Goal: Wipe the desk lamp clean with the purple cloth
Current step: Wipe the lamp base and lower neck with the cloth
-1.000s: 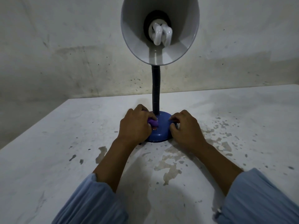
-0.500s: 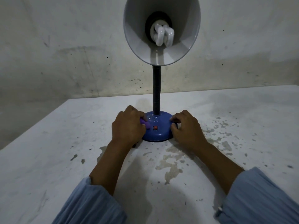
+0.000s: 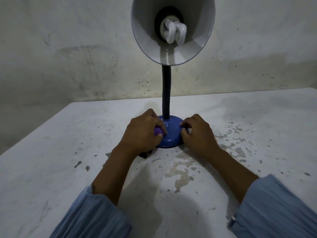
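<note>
Head view: our left hand [image 3: 142,133] balls the purple cloth [image 3: 157,131] against the lamp base [image 3: 171,136] to scrub; our empty right hand [image 3: 197,133], fingers curled, steadies its other side.

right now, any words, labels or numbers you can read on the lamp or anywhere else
None readable.
Lamp base: faint pale marks near the neck, too small and blurred to read.
Bulb, shade, purple cloth and table: no text visible.
</note>
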`<control>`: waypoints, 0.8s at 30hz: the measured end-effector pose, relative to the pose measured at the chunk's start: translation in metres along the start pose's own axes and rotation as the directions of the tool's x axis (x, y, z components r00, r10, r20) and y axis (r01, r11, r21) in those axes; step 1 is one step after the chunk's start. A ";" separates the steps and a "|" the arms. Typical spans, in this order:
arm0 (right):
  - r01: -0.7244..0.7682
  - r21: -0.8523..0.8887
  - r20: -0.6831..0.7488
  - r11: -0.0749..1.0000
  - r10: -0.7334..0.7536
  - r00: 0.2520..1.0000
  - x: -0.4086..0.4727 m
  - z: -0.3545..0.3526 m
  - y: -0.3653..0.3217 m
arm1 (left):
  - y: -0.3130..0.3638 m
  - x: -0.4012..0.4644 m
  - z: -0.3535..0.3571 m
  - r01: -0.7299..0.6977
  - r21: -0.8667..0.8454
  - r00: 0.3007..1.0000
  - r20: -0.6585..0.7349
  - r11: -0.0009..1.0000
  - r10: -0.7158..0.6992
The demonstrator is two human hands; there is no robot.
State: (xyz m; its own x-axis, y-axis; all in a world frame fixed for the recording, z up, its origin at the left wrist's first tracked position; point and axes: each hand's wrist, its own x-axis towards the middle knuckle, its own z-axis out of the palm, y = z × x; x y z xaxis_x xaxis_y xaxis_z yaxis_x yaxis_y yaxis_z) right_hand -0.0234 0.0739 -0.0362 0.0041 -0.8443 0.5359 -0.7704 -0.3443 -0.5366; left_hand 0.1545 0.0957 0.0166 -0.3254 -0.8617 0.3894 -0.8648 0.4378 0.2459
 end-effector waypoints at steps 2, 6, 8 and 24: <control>-0.005 -0.001 0.003 1.000 0.005 1.000 0.000 0.000 -0.001 | -0.004 -0.002 -0.012 -0.030 -0.171 0.992 0.119 0.985 0.051; -0.001 0.006 0.001 1.000 0.001 1.000 0.000 0.000 -0.001 | -0.013 -0.003 -0.007 0.034 -0.190 0.996 -0.080 0.981 -0.050; 0.000 0.003 0.004 1.000 0.000 1.000 0.000 -0.001 0.000 | -0.010 -0.002 0.003 0.106 -0.073 0.964 -0.238 0.992 -0.120; 0.010 -0.009 0.005 1.000 -0.010 1.000 -0.001 -0.002 -0.001 | 0.021 0.003 0.023 0.080 0.088 0.987 -0.144 0.993 -0.066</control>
State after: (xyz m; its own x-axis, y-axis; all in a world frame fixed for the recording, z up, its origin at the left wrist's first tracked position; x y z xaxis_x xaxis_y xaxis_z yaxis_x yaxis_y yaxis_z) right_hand -0.0240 0.0761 -0.0347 0.0146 -0.8427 0.5382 -0.7762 -0.3489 -0.5252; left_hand 0.1270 0.0967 0.0025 -0.2090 -0.8430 0.4956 -0.9181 0.3436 0.1974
